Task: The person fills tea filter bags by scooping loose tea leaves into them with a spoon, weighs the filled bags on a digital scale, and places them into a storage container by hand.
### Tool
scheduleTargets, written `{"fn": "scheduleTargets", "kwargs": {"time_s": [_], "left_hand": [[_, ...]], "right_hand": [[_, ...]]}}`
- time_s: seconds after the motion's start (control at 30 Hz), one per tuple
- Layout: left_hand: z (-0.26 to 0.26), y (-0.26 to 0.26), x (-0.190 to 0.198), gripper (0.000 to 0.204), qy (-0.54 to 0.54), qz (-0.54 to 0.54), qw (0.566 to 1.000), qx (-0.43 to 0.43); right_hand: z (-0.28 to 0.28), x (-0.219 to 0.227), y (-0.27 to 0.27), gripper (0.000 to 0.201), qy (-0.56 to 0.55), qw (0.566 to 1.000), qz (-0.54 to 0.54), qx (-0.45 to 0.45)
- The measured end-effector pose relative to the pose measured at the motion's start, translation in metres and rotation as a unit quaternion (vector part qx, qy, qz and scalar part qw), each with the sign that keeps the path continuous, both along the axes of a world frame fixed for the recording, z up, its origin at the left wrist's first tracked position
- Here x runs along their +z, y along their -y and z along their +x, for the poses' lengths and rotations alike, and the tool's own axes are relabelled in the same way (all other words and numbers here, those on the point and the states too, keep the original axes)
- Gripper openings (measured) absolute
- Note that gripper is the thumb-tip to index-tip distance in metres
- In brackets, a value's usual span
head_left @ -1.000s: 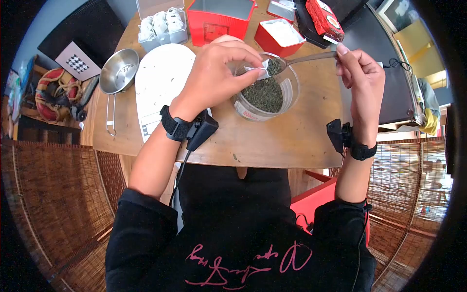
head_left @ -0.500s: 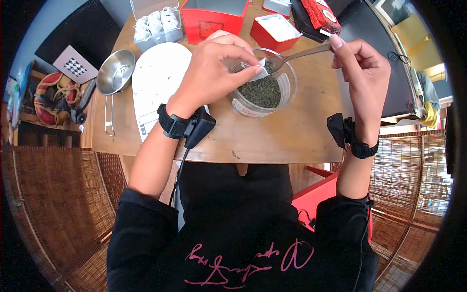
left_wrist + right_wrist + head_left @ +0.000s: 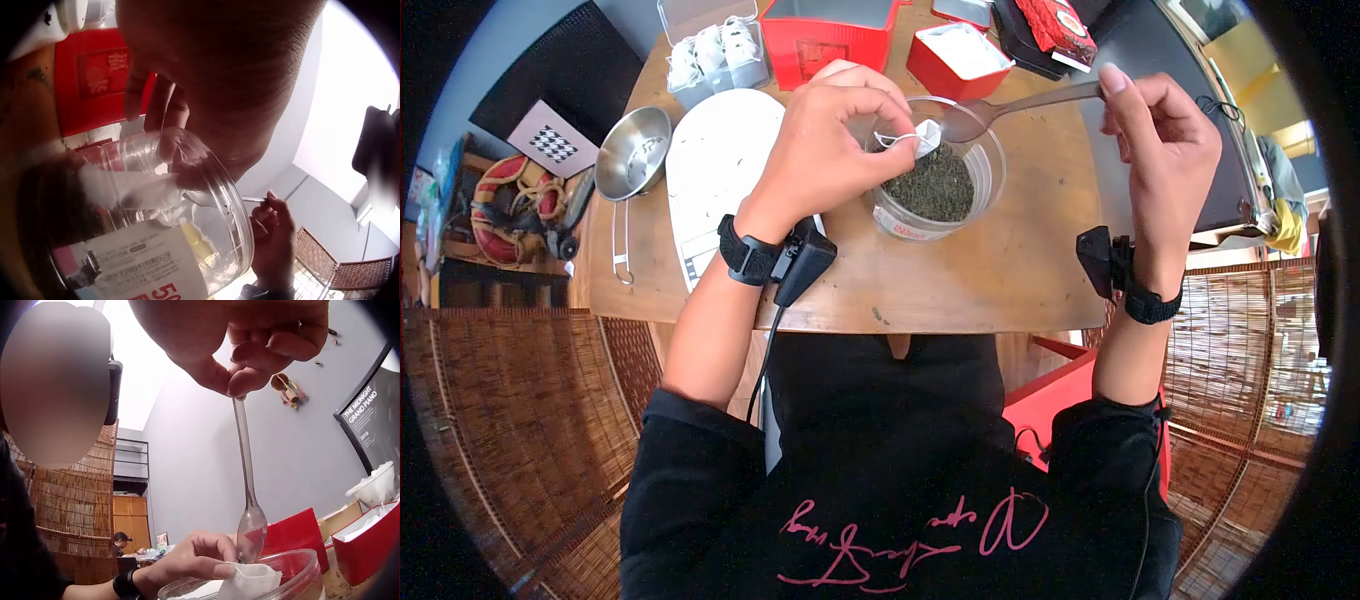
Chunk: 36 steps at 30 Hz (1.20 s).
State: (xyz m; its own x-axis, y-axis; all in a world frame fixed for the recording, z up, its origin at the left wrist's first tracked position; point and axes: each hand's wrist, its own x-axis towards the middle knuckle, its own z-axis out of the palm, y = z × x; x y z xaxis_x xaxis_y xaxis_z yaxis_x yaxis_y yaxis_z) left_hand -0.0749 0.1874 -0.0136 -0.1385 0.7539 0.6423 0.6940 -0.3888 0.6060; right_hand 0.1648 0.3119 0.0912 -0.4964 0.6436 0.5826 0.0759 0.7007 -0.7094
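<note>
Over a clear round tub point(image 3: 998, 185) of dark dried leaves point(image 3: 940, 188), the left hand point(image 3: 825, 135) pinches a small white bag point(image 3: 928, 136) between thumb and finger, a loop of white string by it. The right hand point(image 3: 1165, 135) pinches the handle end of a translucent spoon point(image 3: 1040, 98); its bowl is over the tub's rim, right of the bag. In the right wrist view the spoon's bowl point(image 3: 252, 532) looks empty, just behind the bag point(image 3: 250, 584). The tub's printed label point(image 3: 137, 262) faces the left wrist camera.
Behind the tub stand a large red box point(image 3: 825, 45), a smaller red box point(image 3: 960, 65) with white contents and a clear box point(image 3: 718, 60) of white bags. To the left lie a white board point(image 3: 720, 150) with specks and a steel pan point(image 3: 634, 155).
The spoon has moved right, away from the bag, and its bowl no longer shows leaves. The bag now hangs more upright, with its string visible. Both hands keep their pinch.
</note>
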Motion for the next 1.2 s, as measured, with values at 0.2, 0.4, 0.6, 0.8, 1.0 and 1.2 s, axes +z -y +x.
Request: {"fn": "scheduleTargets", "kwargs": {"time_s": [0.2,0.4,0.6,0.8,1.0,1.2], "left_hand": [[0.000,0.000,-0.002,0.009,0.008,-0.001,1.000,0.007],[-0.001,-0.003,-0.003,0.009,0.001,0.011,1.000,0.012],[-0.001,-0.004,-0.002,0.009,-0.006,0.027,1.000,0.006],[-0.001,-0.005,-0.002,0.010,-0.005,0.031,1.000,0.002],[0.000,-0.003,-0.003,0.010,-0.005,0.025,1.000,0.013],[0.000,0.000,-0.003,0.010,-0.005,0.023,1.000,0.009]], "right_hand": [[0.003,-0.024,-0.004,0.024,0.064,0.997,0.035,-0.009],[0.001,-0.051,0.001,0.025,0.135,0.988,0.077,0.010],[0.004,-0.064,0.000,0.023,0.125,0.981,-0.134,0.067],[0.006,-0.071,-0.005,0.024,0.107,0.961,-0.245,0.067],[0.013,-0.076,-0.020,0.025,0.081,0.952,-0.289,0.060],[0.024,-0.056,-0.040,0.025,-0.031,0.958,-0.285,0.002]]}}
